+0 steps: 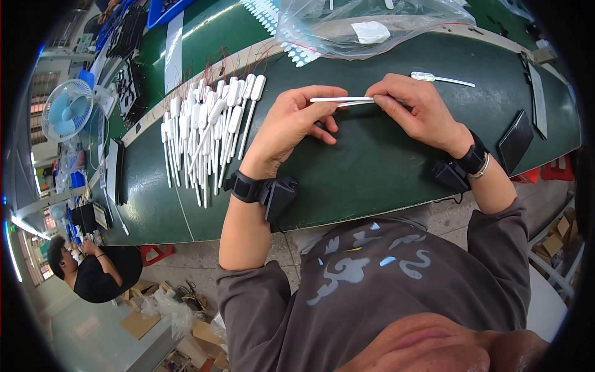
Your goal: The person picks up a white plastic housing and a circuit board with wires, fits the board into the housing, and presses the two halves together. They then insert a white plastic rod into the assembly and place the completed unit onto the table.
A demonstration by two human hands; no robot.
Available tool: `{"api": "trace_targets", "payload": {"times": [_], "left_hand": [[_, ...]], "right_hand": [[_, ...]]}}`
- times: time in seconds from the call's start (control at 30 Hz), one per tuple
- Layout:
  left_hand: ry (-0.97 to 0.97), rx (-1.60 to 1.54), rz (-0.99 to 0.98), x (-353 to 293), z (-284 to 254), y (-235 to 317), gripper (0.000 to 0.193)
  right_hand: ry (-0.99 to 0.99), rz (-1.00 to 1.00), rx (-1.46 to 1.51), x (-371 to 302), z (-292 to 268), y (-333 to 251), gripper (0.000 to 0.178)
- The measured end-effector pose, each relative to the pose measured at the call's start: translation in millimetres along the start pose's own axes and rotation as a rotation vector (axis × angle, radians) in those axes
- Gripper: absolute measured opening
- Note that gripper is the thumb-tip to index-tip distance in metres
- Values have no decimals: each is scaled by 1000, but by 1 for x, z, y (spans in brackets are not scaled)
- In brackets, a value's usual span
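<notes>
Over the green tabletop, a slim white plastic stick [344, 99] is held level between my two hands. Thumb and forefinger of my left hand [297, 121] pinch its left end, the other fingers curled beneath. At its right end, my right hand [421, 111] grips it between thumb and fingertips. A second thin white edge shows just under the stick; whether it is a separate half I cannot tell. To the left lies a pile of white paddle-shaped sticks [201, 127], with thin red wires at the far side. One similar paddle-ended piece [423, 76] lies alone beyond my right hand.
A clear plastic bag [372, 31] lies across the far side, beside a dotted blue-white sheet [273, 28]. A black flat case [515, 141] sits at the right edge. Another person [99, 273] works at the far left, near a blue fan [68, 108].
</notes>
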State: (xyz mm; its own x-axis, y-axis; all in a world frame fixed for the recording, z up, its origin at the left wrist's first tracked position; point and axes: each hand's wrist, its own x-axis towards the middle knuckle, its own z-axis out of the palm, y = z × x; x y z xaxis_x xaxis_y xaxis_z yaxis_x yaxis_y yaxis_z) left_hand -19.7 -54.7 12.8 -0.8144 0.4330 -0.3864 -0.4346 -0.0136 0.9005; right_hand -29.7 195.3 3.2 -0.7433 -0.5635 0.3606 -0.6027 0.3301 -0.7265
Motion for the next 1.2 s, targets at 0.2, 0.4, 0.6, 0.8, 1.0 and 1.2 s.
{"api": "trace_targets", "payload": {"times": [0.2,0.4,0.6,0.8,1.0,1.2], "left_hand": [[142,90,138,3,-5,-6,33],[279,279,396,2,3,-5,38],[313,200,438,0,7,-1,49],[338,240,432,-1,5,-2,50],[446,650,633,0,9,-6,46],[462,841,778,0,6,-5,44]], "right_hand": [[6,4,-67,0,0,1,11],[53,71,-49,0,1,1,11],[26,246,170,1,-4,4,17],[-1,285,303,0,-4,5,21],[8,313,302,2,-5,5,24],[-16,306,293,3,-10,7,24]]}}
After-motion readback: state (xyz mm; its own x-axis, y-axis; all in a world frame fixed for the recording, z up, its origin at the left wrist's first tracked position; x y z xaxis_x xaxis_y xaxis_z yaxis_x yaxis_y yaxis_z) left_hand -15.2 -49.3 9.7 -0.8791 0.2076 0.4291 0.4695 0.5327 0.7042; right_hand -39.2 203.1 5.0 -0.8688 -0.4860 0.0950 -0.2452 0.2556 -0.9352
